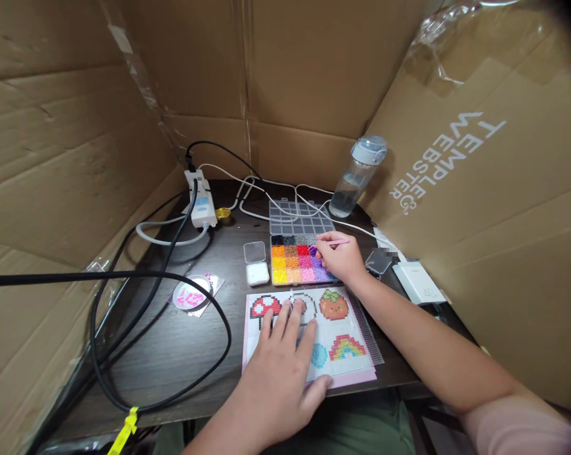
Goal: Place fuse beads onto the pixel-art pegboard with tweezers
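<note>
My left hand (285, 366) lies flat with fingers spread on a pattern sheet (361, 370) under a clear pegboard. Printed on the sheet are a mushroom, an orange fruit with leaves and a rainbow (347, 347); my fingers cover some designs. My right hand (340, 258) pinches pink tweezers (337, 242) over the right side of a bead box (292, 276). Small beads sorted by colour fill its compartments, and its clear lid (297, 218) is folded back. The tweezer tips are too small to tell whether they hold a bead.
Left of the box is a small open case of white beads (258, 273). A round dish (191, 296) holds pink pieces. Black cable (172, 273) loops across the left side. A power strip (203, 202), water bottle (354, 180) and white charger (417, 283) stand around; cardboard walls (299, 76) enclose the table.
</note>
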`<state>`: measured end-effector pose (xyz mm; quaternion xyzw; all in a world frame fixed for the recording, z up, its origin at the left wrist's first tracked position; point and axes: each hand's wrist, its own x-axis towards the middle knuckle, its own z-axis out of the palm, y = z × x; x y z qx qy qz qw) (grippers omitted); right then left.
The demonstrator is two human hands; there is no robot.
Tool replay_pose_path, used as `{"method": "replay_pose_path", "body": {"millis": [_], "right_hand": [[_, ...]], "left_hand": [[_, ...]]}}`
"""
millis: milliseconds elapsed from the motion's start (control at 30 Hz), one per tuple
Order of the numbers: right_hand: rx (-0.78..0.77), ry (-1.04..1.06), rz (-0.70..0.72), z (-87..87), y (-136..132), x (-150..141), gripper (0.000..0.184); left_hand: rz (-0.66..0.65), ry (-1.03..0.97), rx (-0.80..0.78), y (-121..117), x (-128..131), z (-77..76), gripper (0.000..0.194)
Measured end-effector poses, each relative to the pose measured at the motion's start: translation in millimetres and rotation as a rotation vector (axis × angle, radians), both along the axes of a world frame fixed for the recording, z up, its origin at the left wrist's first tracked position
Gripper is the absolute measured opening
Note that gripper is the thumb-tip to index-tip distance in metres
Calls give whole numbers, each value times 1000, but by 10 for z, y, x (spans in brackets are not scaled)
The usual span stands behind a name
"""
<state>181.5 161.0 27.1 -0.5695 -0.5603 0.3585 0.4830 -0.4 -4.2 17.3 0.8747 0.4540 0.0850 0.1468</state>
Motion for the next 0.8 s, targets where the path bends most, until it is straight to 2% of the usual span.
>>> {"method": "replay_pose_path", "body": {"millis": [167,233,367,500,800], "right_hand": [[51,42,38,170,-198,174,23],[121,39,98,187,-317,287,27],[313,-91,260,85,-501,474,30],[433,-176,321,-19,-529,516,30],[394,-263,374,-3,-478,567,32]], "left_hand": [[-11,13,19,0,0,-2,71],[-10,17,28,5,4,-1,70],[-4,18,45,18,16,3,67],[-18,32,81,6,11,10,63],[-56,69,144,-18,9,13,55]]}}
